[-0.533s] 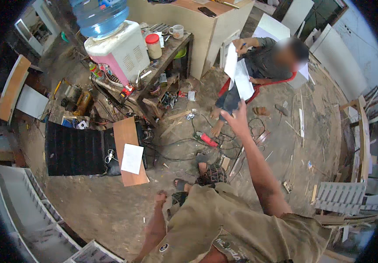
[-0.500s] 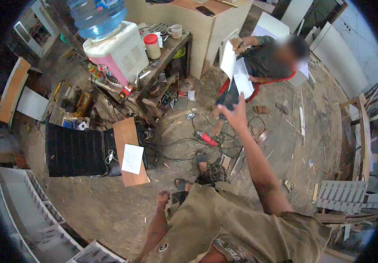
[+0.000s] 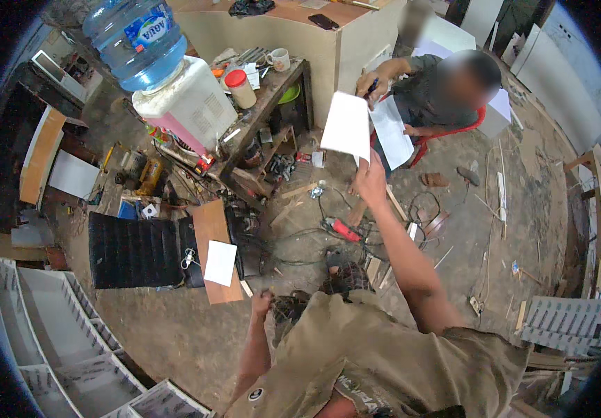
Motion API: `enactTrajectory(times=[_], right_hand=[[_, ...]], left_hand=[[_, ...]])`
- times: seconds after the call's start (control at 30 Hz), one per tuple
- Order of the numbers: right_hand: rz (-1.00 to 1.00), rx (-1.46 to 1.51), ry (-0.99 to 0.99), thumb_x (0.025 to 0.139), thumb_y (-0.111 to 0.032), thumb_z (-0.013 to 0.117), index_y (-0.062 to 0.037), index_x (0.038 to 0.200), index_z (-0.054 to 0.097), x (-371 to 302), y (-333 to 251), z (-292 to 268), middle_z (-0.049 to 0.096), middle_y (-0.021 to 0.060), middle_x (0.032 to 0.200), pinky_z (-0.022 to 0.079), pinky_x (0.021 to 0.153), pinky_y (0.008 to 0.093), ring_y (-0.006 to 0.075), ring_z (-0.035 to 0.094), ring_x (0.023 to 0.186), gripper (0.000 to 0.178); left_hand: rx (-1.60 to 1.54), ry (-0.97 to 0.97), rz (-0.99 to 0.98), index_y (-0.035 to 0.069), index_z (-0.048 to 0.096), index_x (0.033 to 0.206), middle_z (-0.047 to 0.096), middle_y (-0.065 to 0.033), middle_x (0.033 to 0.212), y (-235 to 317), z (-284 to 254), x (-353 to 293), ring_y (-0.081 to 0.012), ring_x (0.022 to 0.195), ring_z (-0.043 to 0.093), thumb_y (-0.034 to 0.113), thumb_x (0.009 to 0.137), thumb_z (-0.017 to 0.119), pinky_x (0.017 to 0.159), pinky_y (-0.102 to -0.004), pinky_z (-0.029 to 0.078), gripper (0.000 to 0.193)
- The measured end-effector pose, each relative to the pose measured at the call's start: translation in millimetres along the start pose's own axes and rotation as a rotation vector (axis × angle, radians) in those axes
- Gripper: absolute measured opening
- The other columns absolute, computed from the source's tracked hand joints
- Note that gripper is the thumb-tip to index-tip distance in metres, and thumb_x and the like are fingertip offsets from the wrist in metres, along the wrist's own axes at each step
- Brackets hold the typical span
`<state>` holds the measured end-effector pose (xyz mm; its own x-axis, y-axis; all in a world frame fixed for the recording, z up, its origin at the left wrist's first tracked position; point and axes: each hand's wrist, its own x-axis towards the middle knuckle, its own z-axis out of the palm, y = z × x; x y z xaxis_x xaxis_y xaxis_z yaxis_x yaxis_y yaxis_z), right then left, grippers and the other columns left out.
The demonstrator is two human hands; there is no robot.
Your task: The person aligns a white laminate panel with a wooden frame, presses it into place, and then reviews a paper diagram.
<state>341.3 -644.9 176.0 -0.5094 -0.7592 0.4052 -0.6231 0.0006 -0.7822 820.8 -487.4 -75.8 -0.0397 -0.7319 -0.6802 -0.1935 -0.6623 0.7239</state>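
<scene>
My right hand [image 3: 370, 182] is stretched forward and grips a white sheet of paper [image 3: 346, 126] by its lower edge, holding it up. Beyond it a seated person [image 3: 431, 87] on a red chair holds another white sheet [image 3: 393, 132] and a pen. My left hand [image 3: 261, 304] hangs low beside my body with its fingers curled closed and nothing visible in it. Below my right arm, a red-handled tool [image 3: 343, 229] and tangled cables [image 3: 300, 237] lie on the dirt floor.
A water dispenser with a blue bottle [image 3: 168, 76] stands by a cluttered wooden bench [image 3: 259, 111]. A black ribbed seat [image 3: 137, 249] and a board with a paper [image 3: 218, 261] lie to the left. White shelving [image 3: 50, 341] is at lower left. Wood scraps litter the right.
My right hand has raised the white sheet a little and tilted it toward the seated person. My left hand stays low by my side.
</scene>
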Motion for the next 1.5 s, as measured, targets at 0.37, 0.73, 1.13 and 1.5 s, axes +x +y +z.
enactTrajectory(times=[0.37, 0.73, 1.13, 1.5], right_hand=[[0.053, -0.422, 0.039, 0.078, -0.004, 0.052, -0.0040, 0.146, 0.037, -163, -36, -72, 0.041, 0.0194, 0.147, 0.036, 0.100, 0.0472, 0.0377, 0.045, 0.129, 0.070], [0.299, 0.033, 0.372, 0.086, -0.004, 0.058, 0.0051, 0.146, 0.027, -306, -90, -102, 0.038, 0.0214, 0.146, 0.031, 0.110, 0.0411, 0.0317, 0.040, 0.134, 0.068], [0.891, 0.956, 0.511, 0.097, -0.027, 0.053, -0.0107, 0.122, 0.056, -387, -64, -159, 0.064, 0.0016, 0.104, 0.049, 0.085, 0.0400, 0.0153, 0.062, 0.092, 0.031], [0.691, 0.960, 0.441, 0.100, -0.046, 0.041, 0.0029, 0.127, 0.055, -374, -67, -257, 0.068, 0.0079, 0.106, 0.051, 0.086, 0.0362, 0.0166, 0.065, 0.093, 0.057]], left_hand=[[-0.184, -0.786, 0.496, 0.001, 0.033, 0.145, 0.061, -0.0104, 0.109, 294, 214, -122, -0.0164, 0.095, 0.059, 0.020, 0.090, 0.069, 0.077, -0.0292, 0.051, 0.068], [-0.106, -0.802, 0.709, 0.004, 0.045, 0.134, 0.055, -0.0088, 0.119, 246, 209, -174, -0.0146, 0.102, 0.055, -0.001, 0.081, 0.064, 0.085, -0.0296, 0.048, 0.057], [0.100, -0.995, 0.898, 0.005, 0.048, 0.131, 0.056, -0.0027, 0.113, 272, 210, -199, -0.0058, 0.081, 0.051, 0.000, 0.079, 0.061, 0.067, -0.0223, 0.043, 0.054], [0.516, -1.315, 0.835, 0.009, 0.051, 0.133, 0.057, -0.0043, 0.119, 294, 262, -231, -0.0103, 0.090, 0.052, 0.004, 0.075, 0.060, 0.076, -0.0258, 0.045, 0.058]])
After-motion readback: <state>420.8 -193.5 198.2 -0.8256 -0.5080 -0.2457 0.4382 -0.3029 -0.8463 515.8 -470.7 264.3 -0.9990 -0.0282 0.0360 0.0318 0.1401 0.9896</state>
